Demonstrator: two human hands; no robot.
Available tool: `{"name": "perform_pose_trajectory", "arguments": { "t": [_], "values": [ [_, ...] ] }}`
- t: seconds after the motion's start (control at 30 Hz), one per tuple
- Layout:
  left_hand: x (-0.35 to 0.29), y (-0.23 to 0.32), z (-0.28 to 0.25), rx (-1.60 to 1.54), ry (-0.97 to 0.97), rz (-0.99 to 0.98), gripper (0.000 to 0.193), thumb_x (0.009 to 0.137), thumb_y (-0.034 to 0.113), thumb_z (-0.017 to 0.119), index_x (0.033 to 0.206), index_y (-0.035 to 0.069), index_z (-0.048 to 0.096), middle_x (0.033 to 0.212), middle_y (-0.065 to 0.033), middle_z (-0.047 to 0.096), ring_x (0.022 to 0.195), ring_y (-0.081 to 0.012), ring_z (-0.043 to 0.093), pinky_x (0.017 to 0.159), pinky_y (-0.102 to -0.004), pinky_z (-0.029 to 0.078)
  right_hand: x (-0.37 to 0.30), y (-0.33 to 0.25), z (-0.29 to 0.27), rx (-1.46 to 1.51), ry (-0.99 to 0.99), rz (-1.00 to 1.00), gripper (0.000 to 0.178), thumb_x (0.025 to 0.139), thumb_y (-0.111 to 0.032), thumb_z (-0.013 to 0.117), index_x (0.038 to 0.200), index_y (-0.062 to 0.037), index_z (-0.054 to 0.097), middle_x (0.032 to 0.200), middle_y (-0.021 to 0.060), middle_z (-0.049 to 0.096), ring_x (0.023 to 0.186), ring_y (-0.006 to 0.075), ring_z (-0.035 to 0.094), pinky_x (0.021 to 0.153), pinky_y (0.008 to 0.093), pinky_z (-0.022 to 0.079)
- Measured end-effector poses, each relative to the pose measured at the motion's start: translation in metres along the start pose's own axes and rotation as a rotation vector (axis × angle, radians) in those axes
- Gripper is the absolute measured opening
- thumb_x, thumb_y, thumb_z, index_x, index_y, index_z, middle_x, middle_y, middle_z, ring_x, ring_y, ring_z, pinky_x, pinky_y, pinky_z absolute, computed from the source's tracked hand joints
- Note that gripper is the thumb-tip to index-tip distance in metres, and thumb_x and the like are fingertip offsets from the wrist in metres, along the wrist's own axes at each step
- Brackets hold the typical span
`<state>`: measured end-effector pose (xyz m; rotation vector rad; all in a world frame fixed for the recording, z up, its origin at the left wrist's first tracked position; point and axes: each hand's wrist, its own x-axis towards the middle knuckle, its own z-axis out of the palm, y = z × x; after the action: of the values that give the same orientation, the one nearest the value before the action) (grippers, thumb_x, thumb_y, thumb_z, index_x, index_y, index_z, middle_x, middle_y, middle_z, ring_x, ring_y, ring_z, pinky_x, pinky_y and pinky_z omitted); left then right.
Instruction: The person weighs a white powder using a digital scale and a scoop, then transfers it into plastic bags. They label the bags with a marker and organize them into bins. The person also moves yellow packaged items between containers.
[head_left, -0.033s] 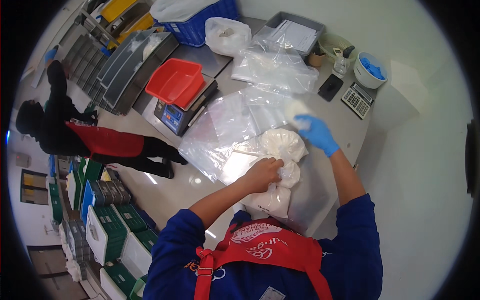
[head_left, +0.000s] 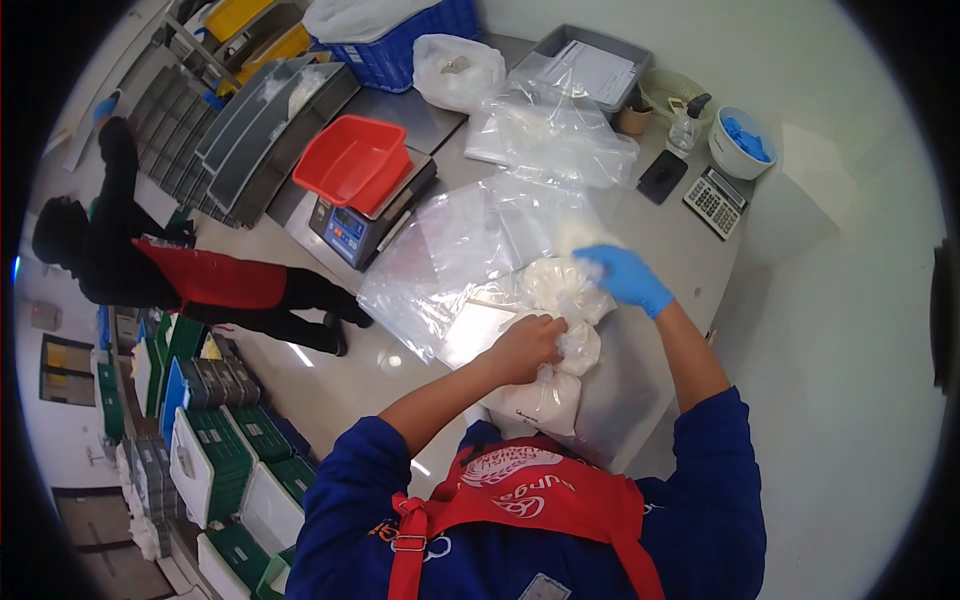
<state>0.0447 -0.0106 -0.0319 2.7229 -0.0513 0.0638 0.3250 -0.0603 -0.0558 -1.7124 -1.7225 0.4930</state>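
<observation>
My bare left hand (head_left: 530,348) is closed around the gathered plastic beside a small clear bag of white powder (head_left: 580,350). Just nearer to me lies another clear bag of powder (head_left: 548,403). A fuller bag of cream-coloured powder (head_left: 556,284) rests beyond my left hand. My right hand (head_left: 628,276), in a blue glove, grips a small bag of pale powder (head_left: 585,236), blurred by motion, at the far side of that fuller bag. Flat clear plastic bags (head_left: 430,245) spread over the steel table (head_left: 630,385) to the left and beyond.
A scale (head_left: 345,233) carries a red tray (head_left: 352,165). Farther back stand a blue crate (head_left: 400,50), a white plastic bag (head_left: 458,75) and a grey tray (head_left: 632,95). At right are a phone (head_left: 661,178), a calculator (head_left: 715,203) and a white tub (head_left: 735,160). A co-worker (head_left: 190,270) stands at left.
My right hand has moved a little left and toward me, carrying the pale powder bag closer to the other bags. My left hand stays put.
</observation>
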Motion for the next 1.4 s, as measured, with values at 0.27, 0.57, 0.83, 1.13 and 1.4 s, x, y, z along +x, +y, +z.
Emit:
{"name": "perform_pose_trajectory", "arguments": {
  "t": [0.27, 0.57, 0.83, 1.13, 1.4],
  "values": [
    [-0.034, 0.014, -0.018, -0.102, -0.177, -0.054, 0.027, 0.058, 0.014, 0.081, 0.083, 0.016, 0.071, 0.106, -0.0086, 0.059, 0.094, -0.0306, 0.063, 0.074, -0.0427, 0.051, 0.003, -0.094, 0.019, -0.449, -0.314, 0.027, 0.081, 0.063, -0.040, 0.079, 0.138, -0.0197, 0.056, 0.110, 0.0191, 0.057, 0.099, 0.0381, 0.059, 0.088, 0.0486, 0.047],
    [-0.219, 0.057, -0.036, -0.114, 0.081, -0.550, 0.019, 0.061, 0.018, 0.077, 0.078, 0.016, 0.070, 0.090, -0.0082, 0.059, 0.086, -0.0316, 0.064, 0.068, -0.0462, 0.051, -0.015, -0.049, 0.080, -0.218, 0.131, -0.165, 0.060, 0.070, -0.019, 0.065, 0.125, 0.0048, 0.057, 0.118, 0.0243, 0.062, 0.113, 0.0426, 0.057, 0.100, 0.0470, 0.045],
    [-0.438, 0.134, -0.012, -0.087, 0.348, -1.292, 0.019, 0.062, 0.018, 0.075, 0.080, 0.015, 0.070, 0.096, -0.0103, 0.061, 0.089, -0.0321, 0.065, 0.071, -0.0459, 0.052, -0.018, -0.055, 0.023, -0.527, 0.106, 0.179, 0.069, 0.084, -0.044, 0.071, 0.126, 0.0098, 0.058, 0.127, 0.0299, 0.061, 0.114, 0.0390, 0.061, 0.103, 0.0451, 0.045],
    [-0.623, 0.155, 0.045, -0.198, 0.448, -1.894, 0.024, 0.065, 0.023, 0.080, 0.087, 0.017, 0.073, 0.095, -0.0102, 0.065, 0.091, -0.0329, 0.066, 0.073, -0.0469, 0.053, 0.065, -0.291, 0.104, 0.082, 0.300, -0.494, 0.051, 0.083, -0.029, 0.067, 0.116, 0.0104, 0.061, 0.109, 0.0283, 0.066, 0.097, 0.0395, 0.062, 0.091, 0.0449, 0.049],
    [-0.755, 0.081, 0.082, -0.323, 0.370, -1.973, 0.026, 0.071, 0.035, 0.076, 0.086, 0.014, 0.073, 0.094, -0.0121, 0.071, 0.092, -0.0341, 0.069, 0.074, -0.0487, 0.055, 0.184, -0.454, 0.243, -0.012, -0.140, 0.095, 0.052, 0.081, -0.030, 0.072, 0.117, 0.0060, 0.061, 0.105, 0.0242, 0.066, 0.095, 0.0350, 0.060, 0.091, 0.0450, 0.047]
  ]
}}
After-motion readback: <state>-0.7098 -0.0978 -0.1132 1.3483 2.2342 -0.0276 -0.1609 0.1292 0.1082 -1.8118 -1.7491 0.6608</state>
